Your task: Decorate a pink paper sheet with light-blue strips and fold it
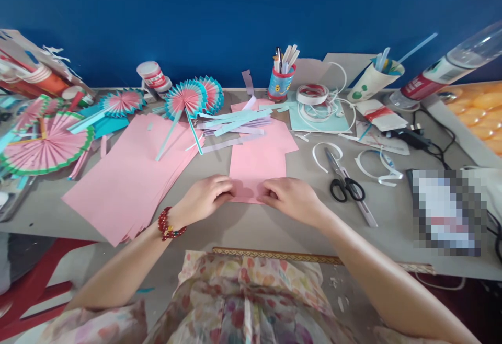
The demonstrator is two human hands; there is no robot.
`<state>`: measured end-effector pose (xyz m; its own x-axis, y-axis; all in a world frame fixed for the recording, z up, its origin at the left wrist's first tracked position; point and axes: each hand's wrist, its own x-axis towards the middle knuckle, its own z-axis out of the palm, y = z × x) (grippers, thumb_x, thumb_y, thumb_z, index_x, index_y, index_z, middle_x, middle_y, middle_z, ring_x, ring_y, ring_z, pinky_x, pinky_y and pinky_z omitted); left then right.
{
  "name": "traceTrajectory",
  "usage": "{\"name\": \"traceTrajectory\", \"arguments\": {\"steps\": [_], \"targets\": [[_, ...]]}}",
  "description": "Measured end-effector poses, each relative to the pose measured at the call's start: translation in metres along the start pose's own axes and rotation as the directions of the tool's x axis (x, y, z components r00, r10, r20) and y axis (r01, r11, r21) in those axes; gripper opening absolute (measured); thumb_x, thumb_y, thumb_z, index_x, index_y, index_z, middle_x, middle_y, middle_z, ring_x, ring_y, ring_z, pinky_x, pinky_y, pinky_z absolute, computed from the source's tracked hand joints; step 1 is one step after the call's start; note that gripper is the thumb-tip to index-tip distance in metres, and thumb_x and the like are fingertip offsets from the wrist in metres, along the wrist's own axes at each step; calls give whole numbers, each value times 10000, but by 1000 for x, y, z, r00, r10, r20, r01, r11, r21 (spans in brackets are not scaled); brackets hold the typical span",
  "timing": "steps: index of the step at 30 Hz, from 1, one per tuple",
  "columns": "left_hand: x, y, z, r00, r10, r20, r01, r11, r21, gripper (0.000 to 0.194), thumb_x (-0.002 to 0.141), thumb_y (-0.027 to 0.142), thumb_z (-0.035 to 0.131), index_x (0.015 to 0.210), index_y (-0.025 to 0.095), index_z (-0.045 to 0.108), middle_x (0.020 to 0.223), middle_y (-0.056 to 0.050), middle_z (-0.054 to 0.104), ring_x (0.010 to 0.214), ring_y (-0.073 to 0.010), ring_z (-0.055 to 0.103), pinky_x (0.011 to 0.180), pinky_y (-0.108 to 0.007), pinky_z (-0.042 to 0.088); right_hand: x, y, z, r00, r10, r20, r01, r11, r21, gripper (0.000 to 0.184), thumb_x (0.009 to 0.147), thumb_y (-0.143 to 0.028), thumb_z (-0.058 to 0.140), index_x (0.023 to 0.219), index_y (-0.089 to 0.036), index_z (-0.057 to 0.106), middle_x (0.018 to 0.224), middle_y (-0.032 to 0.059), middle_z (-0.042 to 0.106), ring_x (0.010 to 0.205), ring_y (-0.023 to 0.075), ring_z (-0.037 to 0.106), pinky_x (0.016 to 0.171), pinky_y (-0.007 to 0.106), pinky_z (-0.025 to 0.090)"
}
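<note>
A pink sheet of paper (258, 162) lies flat in front of me, its near edge close to the table's front. My left hand (206, 195) pinches the near left corner, fingers curled in. At the near right corner my right hand (293, 198) grips the same sheet in the same way. The fingertips of both hands are partly hidden beneath the knuckles. Along the near edge runs a narrow strip that looks folded or creased. Pale blue and lilac paper strips (235, 124) lie over the far part of the pink paper.
A stack of pink paper (125, 176) lies left, beside pleated paper fans (186, 99). Black-handled scissors (339, 176) and a cutter knife (363, 205) are right. Behind stand a pen cup (280, 83), a roll of white tape (312, 94), a glue gun (410, 136) and a bottle (423, 87).
</note>
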<state>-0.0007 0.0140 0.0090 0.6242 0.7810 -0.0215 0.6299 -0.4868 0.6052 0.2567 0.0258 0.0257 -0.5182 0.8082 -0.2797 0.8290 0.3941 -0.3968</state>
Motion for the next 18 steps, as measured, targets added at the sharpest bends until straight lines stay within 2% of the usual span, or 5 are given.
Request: {"name": "traceTrajectory", "arguments": {"steps": [15, 18], "targets": [[-2, 1, 3, 998, 66, -12, -65, 996, 52, 180, 998, 128, 456, 909, 192, 599, 895, -25, 609, 875, -178, 578, 759, -268, 420, 1, 1, 2, 1000, 3, 6, -3, 1000, 4, 184, 948, -358, 593, 829, -229, 648, 854, -4, 720, 770, 155, 618, 596, 251, 276], [-2, 1, 4, 996, 84, -14, -83, 995, 60, 196, 1005, 140, 443, 897, 192, 598, 894, -30, 611, 882, -184, 577, 761, -275, 421, 0, 5, 2, 1000, -29, -2, 29, 999, 25, 168, 939, -347, 598, 833, -227, 649, 847, 0, 716, 764, 159, 614, 608, 251, 296]]}}
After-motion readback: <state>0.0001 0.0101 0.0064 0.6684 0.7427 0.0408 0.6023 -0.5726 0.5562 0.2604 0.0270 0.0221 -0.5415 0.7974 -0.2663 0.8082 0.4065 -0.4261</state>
